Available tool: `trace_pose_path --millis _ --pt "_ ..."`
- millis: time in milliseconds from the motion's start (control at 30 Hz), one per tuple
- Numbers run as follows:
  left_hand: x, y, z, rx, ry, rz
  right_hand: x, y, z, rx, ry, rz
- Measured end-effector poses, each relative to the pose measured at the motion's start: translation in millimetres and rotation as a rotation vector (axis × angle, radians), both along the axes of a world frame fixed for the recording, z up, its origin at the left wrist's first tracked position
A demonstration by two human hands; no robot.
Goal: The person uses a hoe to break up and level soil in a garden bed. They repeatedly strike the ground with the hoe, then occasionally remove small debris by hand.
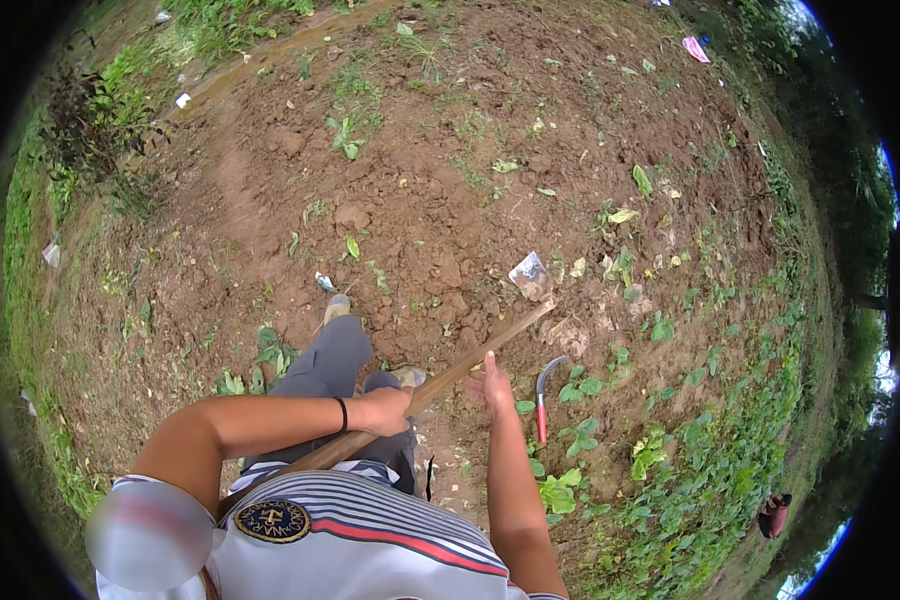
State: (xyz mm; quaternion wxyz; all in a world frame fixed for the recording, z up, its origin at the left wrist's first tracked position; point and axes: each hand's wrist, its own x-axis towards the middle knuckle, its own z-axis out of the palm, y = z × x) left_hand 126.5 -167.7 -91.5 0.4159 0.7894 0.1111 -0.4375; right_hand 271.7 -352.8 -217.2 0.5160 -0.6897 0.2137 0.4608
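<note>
My left hand (pixel 386 411), with a dark band at the wrist, is wrapped around the wooden handle (pixel 450 375) of a hoe. The handle slants from beside my body up to the right, and its metal blade (pixel 529 271), partly caked with soil, rests at the ground. My right hand (pixel 491 385) is beside the handle, its fingers apart and not closed around the wood; whether it touches the handle is unclear. On the soil to the right of that hand lies a sickle (pixel 542 409) with a curved blade and red grip.
Broken brown soil (pixel 420 202) with scattered leaves spreads ahead. Low leafy plants (pixel 690 465) grow on the right, and a dark shrub (pixel 94 127) stands far left. My shoes (pixel 337 306) are on the soil. A person (pixel 774 516) appears small at far right.
</note>
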Motion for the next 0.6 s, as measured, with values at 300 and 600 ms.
trace_pose_path --millis 300,600 --pt "-162 139 51 0.296 -0.004 -0.172 -87 129 -129 0.394 0.647 -0.944" --pt "-247 198 -127 0.421 -0.391 -0.056 -76 153 -12 0.299 0.194 -0.986"
